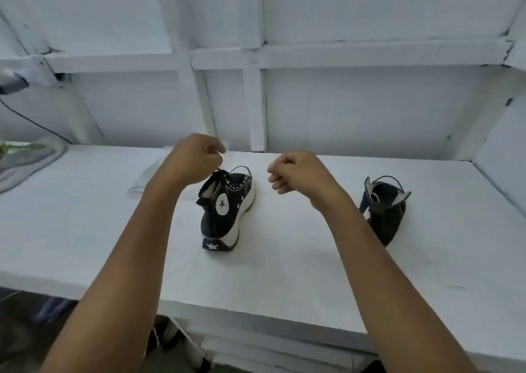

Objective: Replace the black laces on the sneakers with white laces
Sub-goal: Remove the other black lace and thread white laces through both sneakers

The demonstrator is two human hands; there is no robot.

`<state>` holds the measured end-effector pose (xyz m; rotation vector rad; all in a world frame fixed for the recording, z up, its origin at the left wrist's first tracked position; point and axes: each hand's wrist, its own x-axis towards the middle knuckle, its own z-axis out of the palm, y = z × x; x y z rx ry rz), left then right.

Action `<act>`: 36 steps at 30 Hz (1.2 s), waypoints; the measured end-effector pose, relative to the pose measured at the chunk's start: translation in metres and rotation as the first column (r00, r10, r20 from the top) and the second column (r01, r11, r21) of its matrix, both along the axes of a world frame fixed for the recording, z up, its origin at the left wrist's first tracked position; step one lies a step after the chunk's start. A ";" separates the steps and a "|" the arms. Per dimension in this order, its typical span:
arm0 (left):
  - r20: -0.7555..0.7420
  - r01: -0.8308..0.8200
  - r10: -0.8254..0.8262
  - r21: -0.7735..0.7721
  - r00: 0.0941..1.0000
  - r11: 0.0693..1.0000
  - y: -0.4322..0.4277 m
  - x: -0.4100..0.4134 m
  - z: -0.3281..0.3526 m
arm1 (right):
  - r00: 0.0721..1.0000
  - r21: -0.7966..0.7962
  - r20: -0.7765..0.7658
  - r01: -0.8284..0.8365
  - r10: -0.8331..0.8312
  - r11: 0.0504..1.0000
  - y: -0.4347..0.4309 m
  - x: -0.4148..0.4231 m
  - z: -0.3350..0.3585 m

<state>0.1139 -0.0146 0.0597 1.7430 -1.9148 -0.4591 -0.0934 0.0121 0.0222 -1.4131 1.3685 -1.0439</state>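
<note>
While both hands hang above the white surface (284,264), the left hand (196,156) is just over the collar of a black high-top sneaker (225,213), its fingers (217,148) clenched, thumb and forefinger pressed together. Whether a lace sits in that pinch cannot be told. The right hand (296,173) is just right of this sneaker, its fingers (277,179) curled loosely; whether they grasp anything cannot be told either. The sneaker stands upright, heel toward the camera, with a loop of black lace (242,168) at its top. A second sneaker (384,213) stands well apart on the right, also showing a black loop (388,177). A flat packet (146,179) lies behind the left forearm, and a grey cloth (28,162) lies far left.
</note>
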 end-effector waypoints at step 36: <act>-0.249 0.529 -0.470 0.296 0.847 0.795 -0.093 0.037 -0.035 | 0.954 0.186 -0.277 -0.065 0.116 0.980 -0.071 0.068 -0.009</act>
